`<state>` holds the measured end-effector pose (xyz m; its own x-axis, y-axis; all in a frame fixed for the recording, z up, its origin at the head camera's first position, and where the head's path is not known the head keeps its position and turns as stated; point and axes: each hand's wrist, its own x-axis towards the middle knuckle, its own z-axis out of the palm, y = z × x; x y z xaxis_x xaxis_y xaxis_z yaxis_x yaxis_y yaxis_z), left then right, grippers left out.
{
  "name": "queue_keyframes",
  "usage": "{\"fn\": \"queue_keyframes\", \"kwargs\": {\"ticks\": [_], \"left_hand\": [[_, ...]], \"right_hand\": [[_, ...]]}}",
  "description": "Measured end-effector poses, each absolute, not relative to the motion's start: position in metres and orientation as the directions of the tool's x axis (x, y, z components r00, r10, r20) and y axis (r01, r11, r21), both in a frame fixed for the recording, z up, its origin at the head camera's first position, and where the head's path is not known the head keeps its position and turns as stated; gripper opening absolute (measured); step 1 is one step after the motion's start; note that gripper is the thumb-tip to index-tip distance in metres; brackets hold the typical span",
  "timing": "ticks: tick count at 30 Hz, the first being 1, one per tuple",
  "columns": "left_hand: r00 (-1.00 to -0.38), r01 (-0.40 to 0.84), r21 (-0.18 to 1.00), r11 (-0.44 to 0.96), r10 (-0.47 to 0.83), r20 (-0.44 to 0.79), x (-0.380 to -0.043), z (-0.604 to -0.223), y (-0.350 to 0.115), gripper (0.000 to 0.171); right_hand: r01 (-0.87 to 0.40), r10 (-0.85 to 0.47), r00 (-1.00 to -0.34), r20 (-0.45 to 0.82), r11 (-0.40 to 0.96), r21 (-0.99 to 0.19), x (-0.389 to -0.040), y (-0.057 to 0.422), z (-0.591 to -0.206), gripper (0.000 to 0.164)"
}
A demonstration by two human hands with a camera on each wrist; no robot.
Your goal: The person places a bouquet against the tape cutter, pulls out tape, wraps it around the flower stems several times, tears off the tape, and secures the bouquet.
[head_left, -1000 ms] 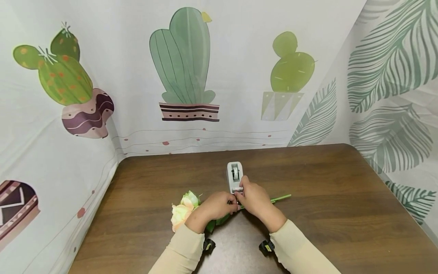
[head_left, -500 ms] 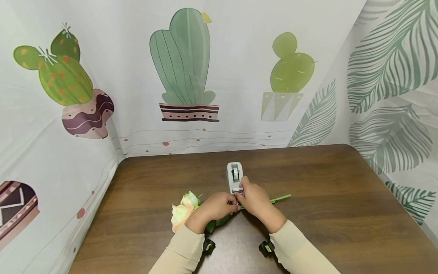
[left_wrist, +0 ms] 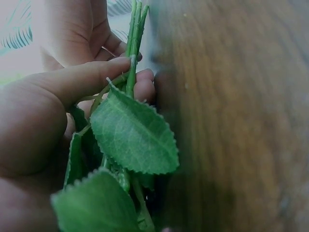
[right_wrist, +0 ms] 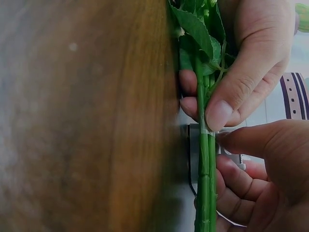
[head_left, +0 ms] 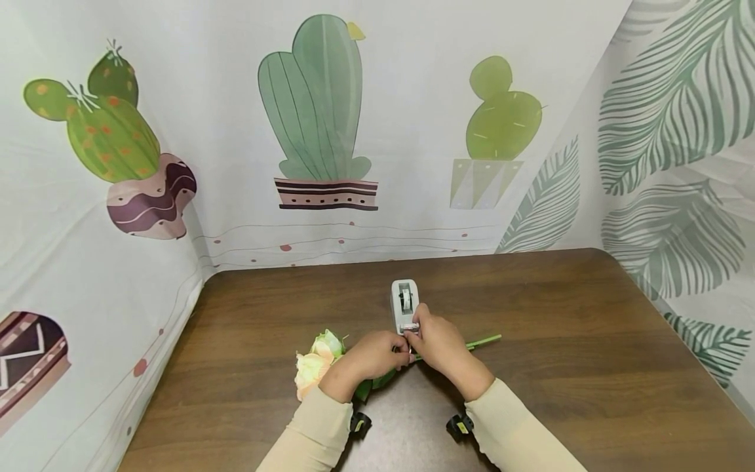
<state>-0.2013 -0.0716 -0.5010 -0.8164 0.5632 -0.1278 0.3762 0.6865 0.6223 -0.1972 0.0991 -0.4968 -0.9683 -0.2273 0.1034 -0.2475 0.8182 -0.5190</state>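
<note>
Pale peach and cream flowers [head_left: 312,373] lie to the left, their green stems [head_left: 486,341] running right beneath both hands. My left hand [head_left: 377,354] pinches the bundled stems between thumb and fingers, just past the serrated leaves [left_wrist: 135,130]. A bit of clear tape [right_wrist: 207,129] sits across the stems at the left thumb's tip. Directly beyond the hands stands a white tape dispenser [head_left: 404,295]. My right hand [head_left: 442,341] grips its front cutter end, index finger along the right side and thumb in front, close beside the stems.
The brown wooden table [head_left: 560,367] reaches back to a white curtain [head_left: 413,131] printed with cacti and leaves. Black wrist cameras are strapped at both sleeves [head_left: 318,419].
</note>
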Motion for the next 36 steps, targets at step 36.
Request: {"fn": "queue_keyframes", "kwargs": {"ticks": [36], "left_hand": [[-0.819, 0.352, 0.638, 0.685, 0.556, -0.145, -0.1999, -0.5003, -0.0715, 0.020]], "right_hand": [[-0.263, -0.245, -0.964, 0.105, 0.802, -0.537, -0.1989, 0.1019, -0.4986, 0.024]]}}
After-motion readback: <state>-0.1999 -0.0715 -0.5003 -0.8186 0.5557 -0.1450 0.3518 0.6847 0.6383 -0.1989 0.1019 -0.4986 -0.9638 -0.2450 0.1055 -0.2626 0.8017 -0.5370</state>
